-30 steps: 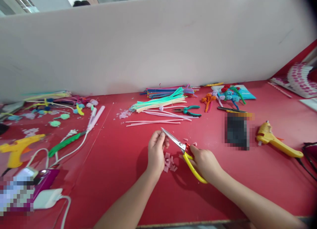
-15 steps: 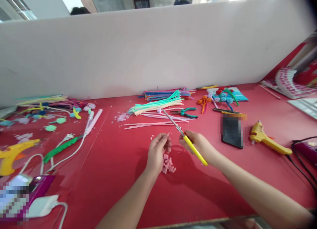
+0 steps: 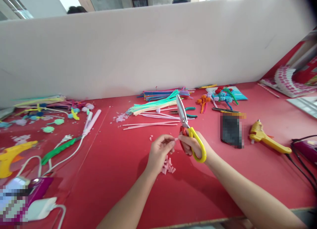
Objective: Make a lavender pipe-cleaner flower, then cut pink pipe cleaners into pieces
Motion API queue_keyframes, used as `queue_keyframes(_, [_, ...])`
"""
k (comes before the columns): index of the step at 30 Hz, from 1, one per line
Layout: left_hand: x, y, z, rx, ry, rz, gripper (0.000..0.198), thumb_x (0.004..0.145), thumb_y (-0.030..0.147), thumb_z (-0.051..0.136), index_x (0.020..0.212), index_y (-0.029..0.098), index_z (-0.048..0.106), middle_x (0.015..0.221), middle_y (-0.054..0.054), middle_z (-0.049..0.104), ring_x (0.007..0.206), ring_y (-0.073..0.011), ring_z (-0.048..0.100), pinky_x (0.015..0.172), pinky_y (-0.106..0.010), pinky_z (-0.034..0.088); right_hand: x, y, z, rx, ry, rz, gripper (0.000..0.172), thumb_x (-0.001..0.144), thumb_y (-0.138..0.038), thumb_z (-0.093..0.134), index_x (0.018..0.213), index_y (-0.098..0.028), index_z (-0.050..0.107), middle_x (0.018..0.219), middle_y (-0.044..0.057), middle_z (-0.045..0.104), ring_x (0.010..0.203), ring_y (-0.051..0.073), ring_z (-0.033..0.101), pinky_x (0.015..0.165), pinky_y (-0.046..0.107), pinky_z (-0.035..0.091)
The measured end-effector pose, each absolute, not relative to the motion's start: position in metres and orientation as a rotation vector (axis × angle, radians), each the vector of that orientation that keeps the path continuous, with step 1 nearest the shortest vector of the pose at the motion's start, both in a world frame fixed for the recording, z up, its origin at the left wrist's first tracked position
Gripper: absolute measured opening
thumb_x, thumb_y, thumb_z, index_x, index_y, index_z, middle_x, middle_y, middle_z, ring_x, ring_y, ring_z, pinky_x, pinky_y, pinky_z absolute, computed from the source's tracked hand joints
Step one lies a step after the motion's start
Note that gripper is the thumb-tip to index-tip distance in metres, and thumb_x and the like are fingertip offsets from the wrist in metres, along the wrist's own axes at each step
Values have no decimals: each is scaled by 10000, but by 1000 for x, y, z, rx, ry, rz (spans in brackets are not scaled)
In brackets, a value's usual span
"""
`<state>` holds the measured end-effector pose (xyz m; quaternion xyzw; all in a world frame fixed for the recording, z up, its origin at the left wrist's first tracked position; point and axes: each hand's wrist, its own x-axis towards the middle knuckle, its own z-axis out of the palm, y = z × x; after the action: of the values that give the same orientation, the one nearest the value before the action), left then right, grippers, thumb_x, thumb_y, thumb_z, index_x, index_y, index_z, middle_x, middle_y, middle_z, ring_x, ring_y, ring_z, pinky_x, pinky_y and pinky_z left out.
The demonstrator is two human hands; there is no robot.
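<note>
Near the middle of the red table, my left hand (image 3: 160, 151) pinches a small pink piece (image 3: 176, 139) at its fingertips. My right hand (image 3: 194, 145) is closed on scissors (image 3: 182, 113) with yellow and red handles, their blades together and pointing up and away. The fingertips of my right hand are also at the pink piece, close to my left fingers. A small pile of cut pink pieces (image 3: 168, 165) lies just beside and below my left hand. Beyond the hands lie long pink strips (image 3: 151, 125) and a bundle of mint green and cream strips (image 3: 156, 104).
Pliers (image 3: 190, 116) lie behind the scissors. To the right are a dark blurred object (image 3: 231, 130) and a yellow glue gun (image 3: 268, 140). At the left are a pink styling iron (image 3: 91, 122), a green-handled tool (image 3: 59, 150), cables and another yellow glue gun (image 3: 15, 154). A white partition (image 3: 148, 54) stands behind.
The scissors have turned from slanting left to pointing up, showing their flat side. My right hand has moved in to meet my left fingertips at the pink piece.
</note>
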<state>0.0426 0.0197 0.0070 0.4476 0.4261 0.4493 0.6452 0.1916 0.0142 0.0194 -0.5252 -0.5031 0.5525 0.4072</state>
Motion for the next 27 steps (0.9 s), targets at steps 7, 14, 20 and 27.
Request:
queue_keyframes(7, [46,19,5,970,974,1098,114,672,235,670,742,172,607,619,27,567,553,-89,505,547,-204,394,182,8,15,-1270,-1210,1466,293,771,-305,484,517,-195,388,370,-86,365,290,76,407,344,199,346])
queue_keyframes(14, [44,21,2,851,908,1059,118,674,212,666,773,157,633,632,19,567,563,-70,477,569,-192,382,181,6,15,-1318,-1208,1471,323,775,-331,488,502,-197,378,358,-84,367,289,82,414,337,200,340])
queue_keyframes(20, [40,25,5,765,858,885,91,684,223,633,676,135,613,584,11,535,491,-57,450,476,-178,340,186,11,18,-1391,-1219,1406,214,738,-290,522,574,-194,424,366,-94,391,295,70,390,330,182,310])
queue_keyframes(27, [40,23,10,763,850,760,112,667,215,624,610,126,586,512,10,504,410,-57,406,411,-194,288,190,10,25,-1335,-1316,1480,191,720,-250,489,553,-191,417,369,-91,370,311,73,404,369,192,346])
